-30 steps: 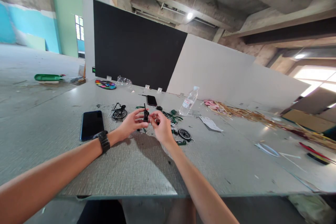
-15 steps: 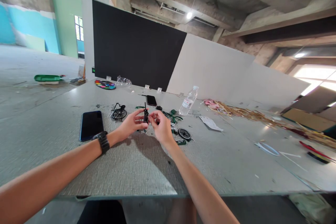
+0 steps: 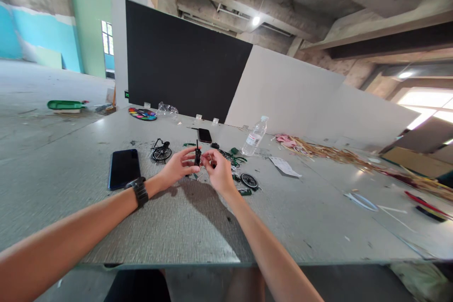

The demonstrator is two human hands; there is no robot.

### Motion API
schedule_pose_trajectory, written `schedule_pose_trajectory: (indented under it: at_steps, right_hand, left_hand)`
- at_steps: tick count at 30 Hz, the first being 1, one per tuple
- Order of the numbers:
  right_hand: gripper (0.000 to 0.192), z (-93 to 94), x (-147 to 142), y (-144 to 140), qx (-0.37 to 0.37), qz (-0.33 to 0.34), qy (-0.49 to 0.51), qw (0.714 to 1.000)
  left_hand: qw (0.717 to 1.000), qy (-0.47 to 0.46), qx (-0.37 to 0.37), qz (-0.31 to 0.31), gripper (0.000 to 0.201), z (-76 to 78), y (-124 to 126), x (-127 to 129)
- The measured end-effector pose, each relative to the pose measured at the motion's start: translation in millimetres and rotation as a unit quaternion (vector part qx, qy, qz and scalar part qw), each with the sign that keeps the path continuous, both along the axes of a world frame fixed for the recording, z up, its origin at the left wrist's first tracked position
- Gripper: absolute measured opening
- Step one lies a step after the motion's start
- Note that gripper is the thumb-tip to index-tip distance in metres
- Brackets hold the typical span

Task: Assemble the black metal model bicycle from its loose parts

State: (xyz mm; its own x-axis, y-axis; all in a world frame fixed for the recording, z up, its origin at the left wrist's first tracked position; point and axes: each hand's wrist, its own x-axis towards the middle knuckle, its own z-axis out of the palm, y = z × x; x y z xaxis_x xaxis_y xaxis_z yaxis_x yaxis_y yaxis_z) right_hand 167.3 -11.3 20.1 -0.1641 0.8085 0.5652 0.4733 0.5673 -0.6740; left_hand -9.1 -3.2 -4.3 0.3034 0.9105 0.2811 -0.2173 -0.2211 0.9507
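Left hand (image 3: 177,166) pinches a slim black model part (image 3: 197,155), upright above the rough grey table (image 3: 184,226); right hand (image 3: 219,172) nips it from the other side. A spoked rubber-tyred wheel (image 3: 249,180) lies near, a glossy phone (image 3: 123,168) left.

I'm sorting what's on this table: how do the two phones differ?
The near phone looks bigger and sits by the watch-wearing left hand; the far phone looks smaller and lies beyond both hands. The near phone shows a bluish edge; the far phone looks plain black. Both lie flat on the table, screens dark.
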Motion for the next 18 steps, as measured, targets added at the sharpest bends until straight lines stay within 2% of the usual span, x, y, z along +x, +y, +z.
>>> schedule_pose_trajectory:
  at_steps: [7,18]
  right_hand:
    - [0.015,-0.4,1.8,2.4,-0.016,0.027,0.026,0.999]
    - [0.018,-1.4,-2.0,1.9,-0.028,0.025,0.074,0.997]
  left_hand:
    - [0.999,0.023,0.019,0.024,0.081,0.4,2.6,1.2]
    - [1.000,-0.021,-0.009,-0.006,0.082,2.8,-2.5,0.9]
